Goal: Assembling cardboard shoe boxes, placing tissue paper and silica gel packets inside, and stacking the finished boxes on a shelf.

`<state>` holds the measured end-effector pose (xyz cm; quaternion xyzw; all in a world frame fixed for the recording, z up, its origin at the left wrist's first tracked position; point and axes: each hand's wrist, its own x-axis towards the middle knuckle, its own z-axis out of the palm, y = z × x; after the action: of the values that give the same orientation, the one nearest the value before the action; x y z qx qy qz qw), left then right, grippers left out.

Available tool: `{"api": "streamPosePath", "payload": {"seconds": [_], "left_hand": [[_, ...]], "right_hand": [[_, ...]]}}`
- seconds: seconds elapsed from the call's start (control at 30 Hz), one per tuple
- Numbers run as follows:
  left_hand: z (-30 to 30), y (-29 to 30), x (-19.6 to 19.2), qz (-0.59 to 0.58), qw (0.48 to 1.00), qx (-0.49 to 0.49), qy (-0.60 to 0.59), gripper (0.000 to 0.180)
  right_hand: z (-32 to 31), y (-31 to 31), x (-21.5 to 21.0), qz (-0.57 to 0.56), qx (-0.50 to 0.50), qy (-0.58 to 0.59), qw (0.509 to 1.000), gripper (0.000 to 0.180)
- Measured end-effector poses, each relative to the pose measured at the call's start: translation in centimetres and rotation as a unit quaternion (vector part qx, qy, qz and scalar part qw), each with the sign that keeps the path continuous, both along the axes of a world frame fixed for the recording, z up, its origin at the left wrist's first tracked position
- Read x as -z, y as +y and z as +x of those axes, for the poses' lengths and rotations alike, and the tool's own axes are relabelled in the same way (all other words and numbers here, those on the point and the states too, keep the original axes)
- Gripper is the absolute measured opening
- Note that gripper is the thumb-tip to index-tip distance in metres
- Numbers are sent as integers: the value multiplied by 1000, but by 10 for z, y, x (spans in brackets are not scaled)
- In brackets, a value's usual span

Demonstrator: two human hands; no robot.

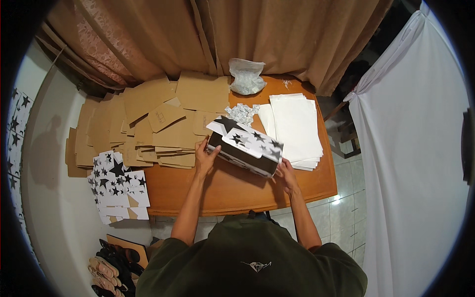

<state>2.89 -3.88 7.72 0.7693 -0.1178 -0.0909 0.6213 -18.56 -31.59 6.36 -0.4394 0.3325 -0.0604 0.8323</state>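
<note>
A black and white cardboard box point(247, 148) with a star-patterned lid is held tilted over the wooden table point(232, 190). My left hand point(205, 154) is closed on its left end, the thumb resting against the dark front side. At the lower right corner, my right hand point(286, 175) grips the other end with its fingers partly hidden. The lid's star-printed flap lies over the top edge of the front. Just behind the box is a pile of small silvery-white packets point(242, 113).
Flat brown cardboard pieces point(153, 109) cover the table's left and back. Star-printed sheets point(118, 188) lie at the front left. White paper sheets point(297, 128) are stacked at the right. A clear plastic bag point(247, 78) stands at the back. Sandals point(106, 272) sit at the lower left.
</note>
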Motion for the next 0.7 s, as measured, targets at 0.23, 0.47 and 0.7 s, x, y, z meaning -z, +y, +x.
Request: {"api": "streamPosePath", "payload": {"seconds": [0.23, 0.47, 0.7], "left_hand": [[-66, 19, -23, -19, 996, -85, -30, 58], [-112, 45, 3, 31, 992, -118, 28, 55], [-119, 76, 52, 44, 992, -100, 58, 46]], "right_hand": [[30, -15, -10, -82, -36, -44, 995, 34], [32, -7, 23, -116, -76, -19, 990, 32], [25, 7, 30, -197, -131, 18, 971, 47]]}}
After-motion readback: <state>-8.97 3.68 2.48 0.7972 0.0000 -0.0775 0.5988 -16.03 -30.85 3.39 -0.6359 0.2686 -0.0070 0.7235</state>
